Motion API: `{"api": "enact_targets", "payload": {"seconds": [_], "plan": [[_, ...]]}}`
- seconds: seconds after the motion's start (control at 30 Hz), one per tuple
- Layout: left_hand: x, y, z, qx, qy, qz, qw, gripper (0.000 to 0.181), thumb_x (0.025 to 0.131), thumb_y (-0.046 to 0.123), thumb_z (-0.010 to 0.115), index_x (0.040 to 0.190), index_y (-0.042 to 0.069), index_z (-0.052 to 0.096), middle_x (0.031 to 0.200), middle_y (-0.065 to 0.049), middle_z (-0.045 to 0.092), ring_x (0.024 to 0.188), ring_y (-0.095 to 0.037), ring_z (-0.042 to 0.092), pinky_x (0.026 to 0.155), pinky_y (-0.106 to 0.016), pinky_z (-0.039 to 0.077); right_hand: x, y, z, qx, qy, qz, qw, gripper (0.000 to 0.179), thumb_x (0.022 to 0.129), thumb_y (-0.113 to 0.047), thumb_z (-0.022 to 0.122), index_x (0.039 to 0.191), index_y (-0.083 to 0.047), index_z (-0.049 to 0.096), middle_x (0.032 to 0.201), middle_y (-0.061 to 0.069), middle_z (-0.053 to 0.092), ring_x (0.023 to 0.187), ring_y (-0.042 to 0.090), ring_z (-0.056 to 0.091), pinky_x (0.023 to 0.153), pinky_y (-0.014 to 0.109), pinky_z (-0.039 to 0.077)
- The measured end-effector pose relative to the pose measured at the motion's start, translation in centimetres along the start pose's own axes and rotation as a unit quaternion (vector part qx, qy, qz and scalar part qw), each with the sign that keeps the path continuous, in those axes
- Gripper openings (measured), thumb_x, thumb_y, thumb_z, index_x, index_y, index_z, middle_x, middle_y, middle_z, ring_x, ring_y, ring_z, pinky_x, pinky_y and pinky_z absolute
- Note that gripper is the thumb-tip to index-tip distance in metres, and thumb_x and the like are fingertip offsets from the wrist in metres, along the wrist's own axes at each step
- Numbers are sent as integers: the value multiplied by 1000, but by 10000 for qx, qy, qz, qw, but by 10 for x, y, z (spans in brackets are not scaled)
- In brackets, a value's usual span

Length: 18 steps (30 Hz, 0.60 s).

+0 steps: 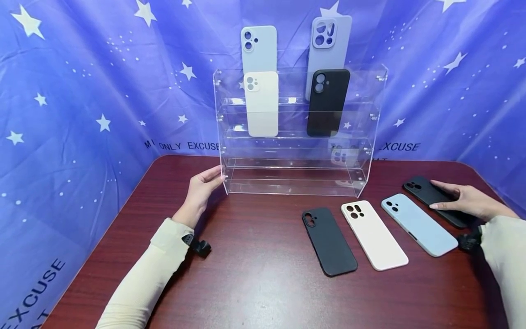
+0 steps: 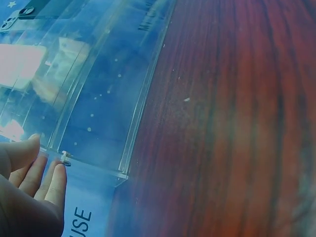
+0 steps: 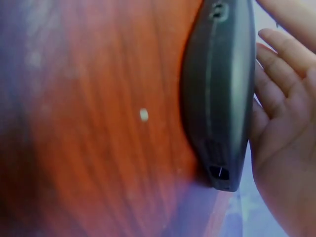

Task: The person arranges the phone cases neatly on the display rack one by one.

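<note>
Two hands are reaching to opposite sides of the table, each one meeting a different thing. The left hand is holding the left edge of a clear display rack; its thumb is resting on one side of the panel and its fingers are lying nearly straight on the other, close together, near a small metal fitting. The right hand is gripping a black phone case across its width, thumb along the near long edge, fingers along the far one, so the gap between them is spanning the case. Whether the case is lying flat or rising slightly from the wood, I cannot tell.

Beside that case, a pale blue case, a cream case and a dark case are lying in a slanting row, camera cutouts pointing away from the wearer, each one just apart from the next.

Behind them the rack is standing upright and carrying four cases on its upper two tiers. A light blue case and a lavender case are standing on the top tier, left and right; a white case and a second black case are standing on the tier below, partly overlapping them. Farther out, a starry blue curtain is hanging around the reddish-brown table.
</note>
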<state>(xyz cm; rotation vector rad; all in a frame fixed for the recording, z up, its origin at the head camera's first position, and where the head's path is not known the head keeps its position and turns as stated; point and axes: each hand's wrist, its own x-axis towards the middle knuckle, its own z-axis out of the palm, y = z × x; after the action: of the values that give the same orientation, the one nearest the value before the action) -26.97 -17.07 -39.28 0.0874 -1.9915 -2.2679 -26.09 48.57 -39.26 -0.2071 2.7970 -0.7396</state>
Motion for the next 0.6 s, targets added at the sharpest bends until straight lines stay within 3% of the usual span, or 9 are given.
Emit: {"api": "enact_targets", "payload": {"seconds": [0.27,0.43,0.53,0.6], "plan": [[-1,1,-1,-79,-2,-28,10000,44,84,-11,61,127,-10,51,112,-5,68,89,-5,65,82,-18,53,-2,-5,2,-115,156,-129,9997,88,84,-29,72,145,5,20,128,44,38,81,-6,42,61,20,47],[0,0,-1,-82,-17,-53,10000,44,84,-12,60,127,-10,51,120,-14,62,84,-2,65,81,-17,53,-4,-6,5,-34,478,-521,9975,90,82,-24,75,148,-2,18,135,40,36,90,-16,36,65,8,36],[0,0,-1,-97,-13,-81,9999,44,84,-12,60,127,-10,51,123,-18,58,84,-2,65,81,-17,53,-3,-6,6,-44,851,-750,9935,90,81,-23,76,149,-3,20,137,30,42,93,-26,29,66,2,31],[0,0,-1,-106,-33,-84,9999,44,85,-12,60,128,-10,51,120,-15,61,84,-1,65,81,-17,53,-1,-7,5,-209,1108,-810,9903,87,80,-23,76,147,0,24,133,30,47,105,-15,41,65,3,31]]}}
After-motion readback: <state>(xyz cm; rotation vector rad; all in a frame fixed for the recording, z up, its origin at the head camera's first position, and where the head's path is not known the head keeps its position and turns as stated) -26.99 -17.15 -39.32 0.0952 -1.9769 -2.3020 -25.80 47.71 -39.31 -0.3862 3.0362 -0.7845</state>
